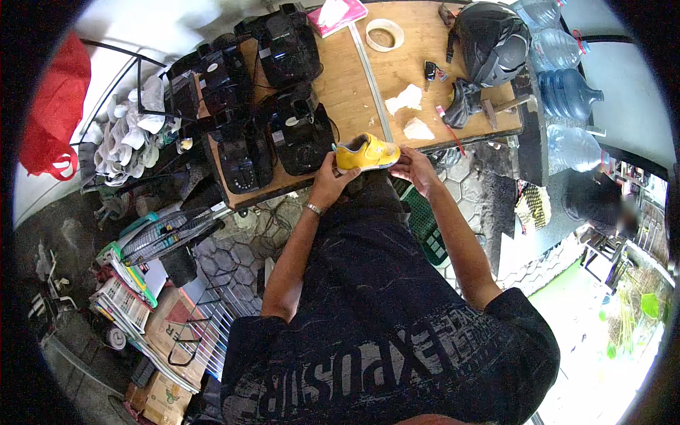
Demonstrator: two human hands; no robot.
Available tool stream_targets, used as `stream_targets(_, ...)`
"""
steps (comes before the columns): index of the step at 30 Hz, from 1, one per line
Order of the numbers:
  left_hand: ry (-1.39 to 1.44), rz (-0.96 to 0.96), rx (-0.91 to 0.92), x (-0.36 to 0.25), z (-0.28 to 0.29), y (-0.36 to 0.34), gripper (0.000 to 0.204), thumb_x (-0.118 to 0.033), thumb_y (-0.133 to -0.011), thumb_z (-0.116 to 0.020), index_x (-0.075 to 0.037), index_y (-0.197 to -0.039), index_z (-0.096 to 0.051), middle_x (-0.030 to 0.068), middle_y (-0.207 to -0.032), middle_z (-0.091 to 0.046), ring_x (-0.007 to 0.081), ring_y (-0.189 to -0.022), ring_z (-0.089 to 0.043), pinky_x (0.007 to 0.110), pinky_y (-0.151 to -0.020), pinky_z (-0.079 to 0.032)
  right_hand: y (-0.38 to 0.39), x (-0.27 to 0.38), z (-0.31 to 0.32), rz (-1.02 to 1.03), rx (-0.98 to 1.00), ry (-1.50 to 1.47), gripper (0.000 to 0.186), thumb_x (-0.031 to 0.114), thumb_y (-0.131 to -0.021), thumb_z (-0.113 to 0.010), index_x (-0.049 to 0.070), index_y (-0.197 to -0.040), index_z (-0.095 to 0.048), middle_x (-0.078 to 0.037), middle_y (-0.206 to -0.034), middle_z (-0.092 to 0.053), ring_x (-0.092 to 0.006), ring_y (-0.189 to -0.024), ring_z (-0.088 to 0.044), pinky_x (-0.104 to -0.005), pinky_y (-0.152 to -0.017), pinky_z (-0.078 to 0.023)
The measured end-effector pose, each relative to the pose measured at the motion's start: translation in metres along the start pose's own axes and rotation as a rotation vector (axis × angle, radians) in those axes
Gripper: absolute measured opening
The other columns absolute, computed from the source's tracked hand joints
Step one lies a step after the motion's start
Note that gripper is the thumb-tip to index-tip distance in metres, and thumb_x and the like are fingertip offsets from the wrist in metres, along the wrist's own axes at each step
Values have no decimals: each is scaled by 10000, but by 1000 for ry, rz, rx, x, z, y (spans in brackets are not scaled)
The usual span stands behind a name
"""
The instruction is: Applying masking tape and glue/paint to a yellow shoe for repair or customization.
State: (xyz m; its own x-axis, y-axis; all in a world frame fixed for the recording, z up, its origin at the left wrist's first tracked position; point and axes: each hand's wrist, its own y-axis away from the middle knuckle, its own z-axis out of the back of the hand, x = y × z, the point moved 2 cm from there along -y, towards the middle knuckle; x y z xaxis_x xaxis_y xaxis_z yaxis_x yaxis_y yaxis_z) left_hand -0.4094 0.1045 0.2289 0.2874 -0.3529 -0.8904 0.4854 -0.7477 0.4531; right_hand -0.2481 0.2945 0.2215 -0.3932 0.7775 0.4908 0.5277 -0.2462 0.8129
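A small yellow shoe (368, 154) with a pale sole hangs over the near edge of the wooden table, its toe to the right. My left hand (331, 183) is closed round its heel end, the thumb along the side near the sole. At the toe end, my right hand (418, 172) grips with its fingertips; some of those fingers are hidden below the shoe. Just left of the shoe stand several black machines (297, 134). On the table (347, 85), two crumpled white scraps (418, 129) lie close to my right hand.
A roll of tape (384, 35), keys (431, 71), a hammer (506, 106) and a black helmet (494, 44) are on the table. Large water bottles (567, 94) line the right side. At the left are a fan (166, 237) and a rack of white shoes (127, 134).
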Motion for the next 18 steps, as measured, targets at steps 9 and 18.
stream_targets(9, 109, 109, 49, 89, -20, -65, 507, -338, -826, -750, -2, -1118, -508, 79, -1016, -620, 149, -877, -618, 283, -779, -511, -57, 19, 102, 600, -750, 644, 441, 378, -870, -636, 11, -1112, -611, -133, -1024, -656, -243, -861, -646, -347, -781, -519)
stream_targets(18, -210, 324, 18, 84, -31, -82, 570, -412, -824, -713, 20, -1121, -489, 143, -948, -642, 200, -662, -653, 341, -614, -582, -103, 32, 118, 631, -791, 1322, 414, 426, -814, -708, 44, -971, -689, -149, -937, -686, -256, -909, -652, -373, -849, -483)
